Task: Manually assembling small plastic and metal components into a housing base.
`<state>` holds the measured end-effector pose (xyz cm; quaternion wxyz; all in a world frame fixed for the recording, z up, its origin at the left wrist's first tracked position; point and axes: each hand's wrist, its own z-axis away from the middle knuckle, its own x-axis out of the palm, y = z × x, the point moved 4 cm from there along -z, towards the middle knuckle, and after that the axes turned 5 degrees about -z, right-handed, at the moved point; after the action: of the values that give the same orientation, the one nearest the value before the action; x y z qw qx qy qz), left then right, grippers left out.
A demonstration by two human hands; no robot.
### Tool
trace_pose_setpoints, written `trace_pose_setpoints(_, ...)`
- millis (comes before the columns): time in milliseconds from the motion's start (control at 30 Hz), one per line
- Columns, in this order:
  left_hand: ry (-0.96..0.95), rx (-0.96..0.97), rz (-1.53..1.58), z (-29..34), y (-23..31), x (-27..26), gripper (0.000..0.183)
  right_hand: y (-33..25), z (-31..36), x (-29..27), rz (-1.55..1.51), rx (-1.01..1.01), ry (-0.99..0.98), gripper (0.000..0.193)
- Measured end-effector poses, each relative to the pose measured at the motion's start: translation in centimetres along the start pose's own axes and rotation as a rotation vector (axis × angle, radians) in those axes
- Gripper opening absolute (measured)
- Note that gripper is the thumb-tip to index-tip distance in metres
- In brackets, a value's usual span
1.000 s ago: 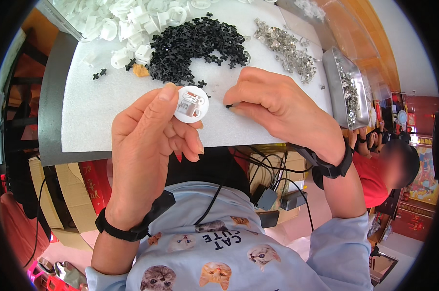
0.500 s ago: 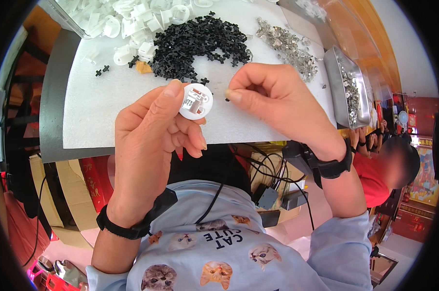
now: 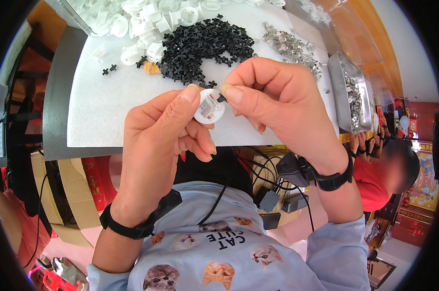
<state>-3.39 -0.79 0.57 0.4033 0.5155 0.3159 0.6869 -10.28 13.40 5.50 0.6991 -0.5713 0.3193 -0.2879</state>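
Between the thumb and fingers of my left hand (image 3: 163,123) is a round white plastic disc (image 3: 203,114) with metal pieces set in its face. My right hand (image 3: 273,99) pinches a small black cross-shaped piece (image 3: 221,98) by thumb and forefinger. That piece is at the disc's upper right edge; whether it sits in a slot I cannot tell. Behind my hands lies a heap of the same black cross pieces (image 3: 190,46) on a white foam sheet (image 3: 98,119). A few loose crosses (image 3: 109,69) lie to its left.
White plastic parts (image 3: 146,22) are piled at the back left, near a clear bin wall. Small metal pieces (image 3: 289,46) are scattered at the back right, beside a metal tray (image 3: 344,104) holding more. A tan scrap (image 3: 151,68) lies by the crosses. Another person (image 3: 374,174) sits at the right.
My right hand has moved left and brought the black cross piece to the disc. My left hand has shifted slightly right, and the disc's face has turned a little.
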Motion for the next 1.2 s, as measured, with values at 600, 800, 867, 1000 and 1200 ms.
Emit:
trace_pose_setpoints(600, 0.063, 0.009, 0.019, -0.1, 0.0, 0.2, 0.028, 0.2, 0.3, 2.1, 0.547, -0.563, 0.234, 0.004)
trace_pose_setpoints(800, 0.083, 0.020, 0.004, 0.0, -0.1, 0.3, 0.028, 0.0, 0.3, 2.7, 0.679, -0.688, 0.253, 0.011)
trace_pose_setpoints(867, 0.090, 0.026, -0.003, 0.0, -0.1, 0.3, 0.029, 0.3, 0.3, 2.8, 0.709, -0.720, 0.257, 0.012)
trace_pose_setpoints(1000, 0.042, 0.027, 0.025, 0.0, 0.0, 0.2, 0.030, 0.4, 0.3, 3.0, 0.774, -0.785, 0.270, 0.012)
trace_pose_setpoints(1200, 0.065, 0.010, 0.016, 0.0, -0.1, 0.1, 0.030, 0.4, -0.1, 2.5, 0.519, -0.578, 0.274, 0.008)
